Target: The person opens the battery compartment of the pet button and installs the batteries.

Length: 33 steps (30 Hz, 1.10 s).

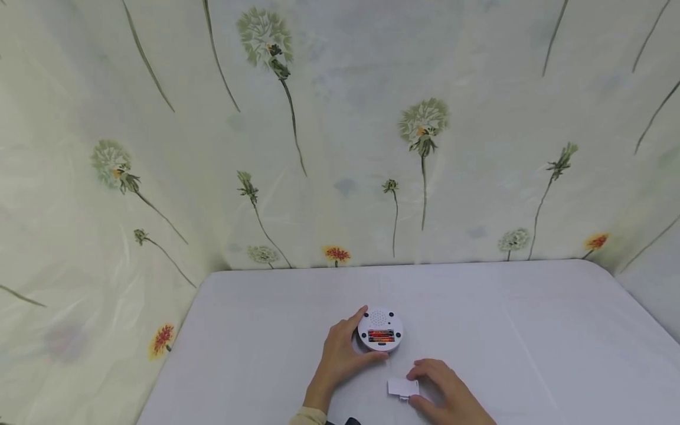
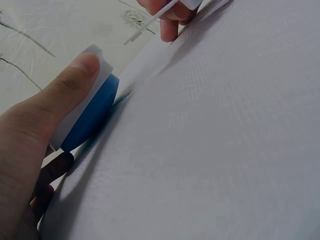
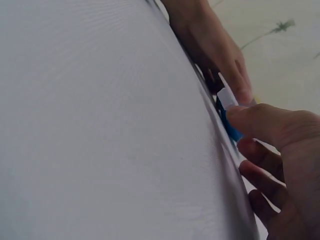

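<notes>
A round white device lies on the table with its underside up, showing speaker holes, dark round feet and an uncovered battery compartment. Red-and-black batteries sit side by side in it. My left hand grips the device by its edge, thumb on the near side and fingers on the far side. In the left wrist view the device's blue side faces the cloth. Nearer to me, my right hand pinches a white battery cover with a small tab, between thumb and fingers.
A white cloth covers the table. Behind and at the sides hangs a pale curtain printed with dandelions, meeting the table's far edge. A small dark object shows at the bottom edge beside the left sleeve.
</notes>
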{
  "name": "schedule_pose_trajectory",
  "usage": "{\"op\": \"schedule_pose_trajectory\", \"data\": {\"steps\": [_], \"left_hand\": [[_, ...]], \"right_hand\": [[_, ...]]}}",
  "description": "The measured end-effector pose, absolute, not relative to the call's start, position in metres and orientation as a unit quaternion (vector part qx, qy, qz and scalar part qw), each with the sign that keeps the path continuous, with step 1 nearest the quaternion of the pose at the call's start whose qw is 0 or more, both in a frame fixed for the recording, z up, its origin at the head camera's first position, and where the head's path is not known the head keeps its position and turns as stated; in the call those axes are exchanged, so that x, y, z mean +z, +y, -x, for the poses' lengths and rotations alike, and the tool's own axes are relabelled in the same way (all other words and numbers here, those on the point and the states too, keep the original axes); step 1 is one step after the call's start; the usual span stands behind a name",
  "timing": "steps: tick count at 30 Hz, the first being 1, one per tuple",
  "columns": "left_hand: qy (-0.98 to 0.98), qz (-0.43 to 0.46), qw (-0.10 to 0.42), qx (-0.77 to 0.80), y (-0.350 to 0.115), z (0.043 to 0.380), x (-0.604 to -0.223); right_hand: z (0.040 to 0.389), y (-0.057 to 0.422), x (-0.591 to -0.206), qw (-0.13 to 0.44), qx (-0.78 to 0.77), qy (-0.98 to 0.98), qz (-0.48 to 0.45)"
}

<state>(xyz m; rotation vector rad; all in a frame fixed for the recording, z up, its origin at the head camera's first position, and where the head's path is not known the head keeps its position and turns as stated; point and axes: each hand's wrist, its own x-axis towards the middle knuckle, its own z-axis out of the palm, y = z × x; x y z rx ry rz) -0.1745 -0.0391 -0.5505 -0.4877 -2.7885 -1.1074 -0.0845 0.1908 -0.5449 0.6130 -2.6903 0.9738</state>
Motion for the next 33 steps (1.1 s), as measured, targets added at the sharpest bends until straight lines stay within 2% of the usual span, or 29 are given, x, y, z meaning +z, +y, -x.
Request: {"op": "schedule_pose_trajectory", "data": {"steps": [9, 17, 24, 33], "left_hand": [[-0.915, 0.158, 0.045, -0.368, -0.039, 0.175, -0.554], [-0.916, 0.161, 0.049, -0.365, -0.039, 0.177, -0.554], [-0.916, 0.155, 0.039, -0.367, -0.040, 0.175, -0.554], [-0.916, 0.157, 0.046, -0.365, -0.040, 0.175, -0.550]], "right_hand": [[0.096, 0.197, -0.546, 0.155, 0.400, -0.865, -0.261], [0.100, 0.198, -0.544, 0.149, 0.410, -0.868, -0.236], [0.104, 0.193, -0.536, 0.166, 0.413, -0.866, -0.229], [0.117, 0.195, -0.535, 0.151, 0.415, -0.867, -0.231]]}}
